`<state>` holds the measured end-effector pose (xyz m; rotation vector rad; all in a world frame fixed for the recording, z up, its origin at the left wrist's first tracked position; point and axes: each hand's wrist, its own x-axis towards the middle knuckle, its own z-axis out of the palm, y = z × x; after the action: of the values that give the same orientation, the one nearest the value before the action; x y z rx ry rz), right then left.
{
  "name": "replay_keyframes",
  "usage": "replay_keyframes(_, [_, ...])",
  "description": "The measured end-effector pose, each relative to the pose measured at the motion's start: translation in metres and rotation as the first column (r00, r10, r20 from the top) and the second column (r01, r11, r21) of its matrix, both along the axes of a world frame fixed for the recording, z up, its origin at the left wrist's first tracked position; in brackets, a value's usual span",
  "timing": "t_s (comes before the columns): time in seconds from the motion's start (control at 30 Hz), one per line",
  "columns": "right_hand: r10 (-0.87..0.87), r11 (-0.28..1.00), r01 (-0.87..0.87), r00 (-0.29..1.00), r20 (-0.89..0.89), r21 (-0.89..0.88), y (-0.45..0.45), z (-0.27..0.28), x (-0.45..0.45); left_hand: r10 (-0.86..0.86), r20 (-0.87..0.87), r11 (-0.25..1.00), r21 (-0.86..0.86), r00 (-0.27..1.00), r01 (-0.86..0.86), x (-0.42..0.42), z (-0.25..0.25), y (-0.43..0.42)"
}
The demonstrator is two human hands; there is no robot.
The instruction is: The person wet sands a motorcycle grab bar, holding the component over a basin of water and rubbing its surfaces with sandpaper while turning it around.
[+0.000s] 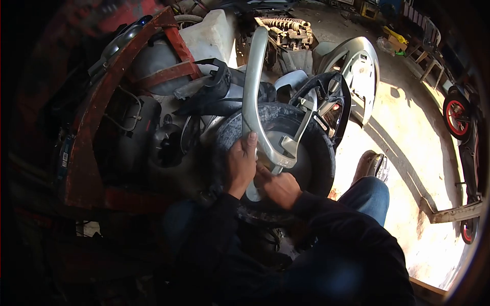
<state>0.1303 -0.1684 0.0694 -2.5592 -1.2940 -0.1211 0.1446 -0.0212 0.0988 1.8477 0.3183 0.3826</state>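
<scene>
1. Step in hand, as I judge it: handling a curved, silver-grey metal rail (252,76) over a round, black, scuffed tub (329,153), with both hands at its lower end.
2. The left hand (241,166) grasps the rail, thumb lying along it; the right hand (282,189) is curled beside the lower bracket, and whether its grip is closed on anything I cannot tell.
3. The next move likely calls for a steady left grip while the right fingers work.
4. Edges: the tub's rim surrounds the work; black plastic panels (204,94) crowd behind, and a rusty red metal frame (81,168) bounds the left.
5. Open room: rightward, over sunlit concrete floor (403,219), past the blue-jeaned knee (370,199).
</scene>
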Motion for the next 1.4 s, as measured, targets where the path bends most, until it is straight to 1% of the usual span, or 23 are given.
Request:
replay_keyframes(0.07, [0.026, 0.999, -0.026, 1.000, -0.002, 0.030, -0.005, 0.004, -0.009, 0.008, 0.000, 1.000, -0.015, 1.000, -0.008, -0.002, 0.005, 0.002])
replay_keyframes(0.13, [0.048, 0.998, -0.048, 0.999, 0.013, 0.050, -0.006, -0.003, -0.002, 0.049, -0.140, 0.985, -0.155, 0.989, -0.071, -0.002, 0.006, -0.002])
replay_keyframes(0.2, [0.030, 0.980, -0.048, 0.995, -0.098, -0.193, 0.011, -0.015, 0.020, 0.043, -0.106, 0.992, -0.117, 0.993, -0.055, -0.001, 0.002, -0.003])
replay_keyframes(0.23, [0.025, 0.996, -0.025, 1.000, -0.003, -0.086, 0.006, -0.011, 0.008, 0.034, -0.076, 0.997, -0.069, 0.997, -0.039, 0.001, 0.001, -0.001])
replay_keyframes(0.33, [0.020, 0.999, -0.018, 0.999, -0.045, 0.040, -0.008, 0.011, -0.014, 0.050, -0.125, 0.989, -0.131, 0.991, -0.067, 0.001, -0.001, 0.003])
replay_keyframes(0.4, [0.022, 0.999, -0.024, 0.999, -0.037, -0.035, 0.001, 0.001, 0.004, 0.056, -0.078, 0.992, -0.109, 0.995, -0.064, 0.005, -0.009, 0.001])
replay_keyframes(0.47, [0.036, 0.976, -0.055, 0.995, -0.094, -0.211, 0.013, -0.024, 0.025, 0.061, -0.035, 0.995, -0.081, 0.998, -0.064, 0.007, -0.006, 0.000])
replay_keyframes(0.5, [0.003, 0.995, -0.009, 0.998, -0.062, -0.104, 0.006, 0.001, 0.009, 0.050, -0.052, 0.995, -0.085, 0.997, -0.054, 0.006, 0.006, 0.000])
replay_keyframes(0.6, [0.056, 0.998, -0.054, 0.998, -0.036, 0.033, -0.007, 0.004, -0.008, 0.033, -0.122, 0.991, -0.125, 0.992, -0.048, 0.006, 0.000, 0.007])
replay_keyframes(0.63, [0.022, 0.992, -0.026, 0.999, -0.034, -0.123, -0.001, 0.014, 0.000, 0.039, -0.123, 0.988, -0.142, 0.992, -0.056, 0.004, -0.004, 0.004])
replay_keyframes(0.67, [0.010, 0.950, -0.056, 0.989, -0.149, -0.307, 0.010, -0.012, 0.026, 0.044, -0.121, 0.985, -0.159, 0.992, -0.063, 0.005, -0.007, 0.002])
replay_keyframes(0.73, [0.032, 0.988, -0.039, 0.998, -0.052, -0.148, 0.011, -0.014, 0.025, 0.065, -0.062, 0.992, -0.101, 0.996, -0.071, 0.009, 0.005, -0.001])
replay_keyframes(0.77, [0.032, 0.989, -0.041, 0.998, -0.060, -0.145, 0.005, -0.016, 0.011, 0.037, -0.093, 0.991, -0.125, 0.995, -0.049, 0.007, 0.008, 0.002])
replay_keyframes(0.87, [0.047, 0.998, -0.047, 0.999, -0.001, 0.051, -0.003, 0.010, -0.007, 0.027, -0.111, 0.989, -0.141, 0.993, -0.043, 0.003, 0.000, 0.006])
replay_keyframes(0.93, [0.028, 0.979, -0.053, 0.992, -0.126, -0.198, 0.010, -0.004, 0.023, 0.043, -0.095, 0.989, -0.138, 0.995, -0.056, 0.005, -0.008, 0.003])
replay_keyframes(1.0, [-0.010, 0.963, -0.029, 0.989, -0.144, -0.267, 0.013, -0.015, 0.021, 0.036, -0.030, 0.998, -0.042, 0.999, -0.037, 0.009, -0.010, 0.005])
replay_keyframes(1.07, [0.026, 0.981, -0.029, 0.999, 0.019, 0.193, -0.001, -0.007, -0.012, 0.043, -0.090, 0.992, -0.113, 0.995, -0.053, 0.005, -0.004, 0.007])
replay_keyframes(1.1, [0.034, 0.998, -0.034, 0.999, 0.001, 0.054, -0.005, 0.009, -0.010, 0.047, -0.094, 0.989, -0.135, 0.994, -0.059, 0.007, -0.008, 0.007])
replay_keyframes(1.13, [0.038, 0.998, -0.038, 0.999, 0.001, 0.047, 0.000, 0.000, 0.002, 0.051, -0.101, 0.985, -0.159, 0.994, -0.066, 0.006, -0.009, 0.006])
replay_keyframes(1.17, [0.063, 0.994, -0.066, 0.998, -0.031, -0.084, 0.008, -0.018, 0.023, 0.054, -0.092, 0.984, -0.164, 0.994, -0.069, 0.005, -0.009, 0.003])
replay_keyframes(1.27, [0.094, 0.918, -0.122, 0.991, -0.092, -0.378, 0.008, -0.012, 0.021, 0.043, -0.036, 0.996, -0.075, 0.998, -0.046, 0.007, -0.004, 0.001])
replay_keyframes(1.3, [0.074, 0.986, -0.077, 0.997, -0.022, -0.147, -0.002, 0.001, 0.002, 0.054, -0.065, 0.994, -0.097, 0.996, -0.060, 0.007, -0.004, 0.003])
replay_keyframes(1.4, [0.007, 0.997, -0.010, 0.999, -0.035, -0.079, 0.000, -0.001, 0.009, 0.077, -0.086, 0.986, -0.142, 0.993, -0.089, 0.008, -0.007, -0.001])
